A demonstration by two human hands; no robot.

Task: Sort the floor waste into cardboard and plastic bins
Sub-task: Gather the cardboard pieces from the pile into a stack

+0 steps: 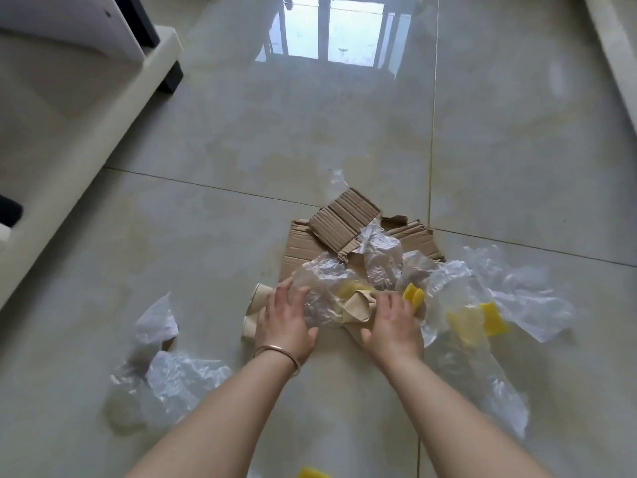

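Left hand (284, 319) spread flat on clear plastic (322, 288), right hand (391, 319) fingers straight on brown paper (358, 307)

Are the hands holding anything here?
Nothing is gripped: left hand lies flat on crumpled clear plastic film, right hand presses crumpled brown paper.

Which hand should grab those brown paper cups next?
Probably the left hand. It rests right beside the paper cups, while the right hand sits farther away on crumpled brown paper.
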